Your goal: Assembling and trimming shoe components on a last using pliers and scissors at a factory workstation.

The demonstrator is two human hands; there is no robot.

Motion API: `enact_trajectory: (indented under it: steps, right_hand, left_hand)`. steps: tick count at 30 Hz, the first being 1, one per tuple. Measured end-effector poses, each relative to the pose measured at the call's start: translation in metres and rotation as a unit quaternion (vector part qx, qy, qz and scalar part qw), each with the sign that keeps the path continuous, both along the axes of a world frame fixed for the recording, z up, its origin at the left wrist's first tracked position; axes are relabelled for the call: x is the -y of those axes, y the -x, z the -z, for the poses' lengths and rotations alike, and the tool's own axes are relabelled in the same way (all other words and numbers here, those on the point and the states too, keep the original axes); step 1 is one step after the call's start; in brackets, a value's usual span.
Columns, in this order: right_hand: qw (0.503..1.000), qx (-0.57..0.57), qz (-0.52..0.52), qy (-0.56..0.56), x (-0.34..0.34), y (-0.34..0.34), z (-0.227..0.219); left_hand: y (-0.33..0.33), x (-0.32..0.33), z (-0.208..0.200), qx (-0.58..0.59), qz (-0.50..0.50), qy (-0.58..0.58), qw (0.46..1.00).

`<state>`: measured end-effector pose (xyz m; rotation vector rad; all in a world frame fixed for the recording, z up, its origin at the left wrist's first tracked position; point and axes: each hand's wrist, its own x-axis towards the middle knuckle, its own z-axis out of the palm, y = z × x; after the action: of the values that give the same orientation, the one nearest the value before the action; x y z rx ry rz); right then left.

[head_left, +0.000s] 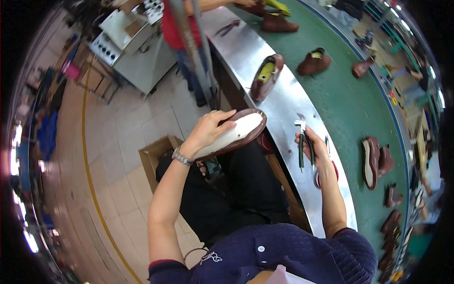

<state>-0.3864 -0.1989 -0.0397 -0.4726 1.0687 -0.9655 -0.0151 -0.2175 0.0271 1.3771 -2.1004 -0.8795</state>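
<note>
My left hand [210, 130] grips a brown shoe upper [257, 124] turned bottom up over my lap. Its white sole-side board faces me, edged by brown leather folded over the rim. Over the metal bench to the right, my right hand [318, 147] is closed around lasting pincers [301, 124] with dark green handles. Their metal jaws point away from me, apart from the shoe. Close to my right wrist, a red-handled tool [317, 180] lies on the bench, partly hidden by my forearm.
On the metal bench [288, 99] stands a brown shoe [267, 78] with a yellow-green inside; a dark hand tool [228, 28] lies farther off. Several brown shoes [370, 163] sit on the green conveyor belt [345, 109]. A cardboard box [150, 163] is by my legs. Beyond a metal post stands another person [175, 28].
</note>
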Motion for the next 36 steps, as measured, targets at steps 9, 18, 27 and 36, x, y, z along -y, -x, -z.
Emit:
enact_trajectory:
  steps: [9,18,27,36]
  right_hand:
    - [0.898,-0.198,-0.386,0.078,-0.011,-0.059,-0.104]
    - [0.733,-0.253,-0.621,0.111,0.05,-0.144,-0.133]
    - [0.682,-0.393,-0.548,0.283,0.009,-0.143,-0.123]
    - [0.613,-0.496,-0.43,0.44,0.03,-0.164,-0.162]
  left_hand:
    - [0.014,-0.003,0.013,0.157,-0.147,0.106,0.971]
    - [0.016,-0.068,0.007,0.127,-0.102,0.121,0.979]
    - [0.032,-0.09,0.017,0.09,-0.173,0.2,0.96]
    - [0.025,-0.087,0.044,0.215,-0.134,0.326,0.911]
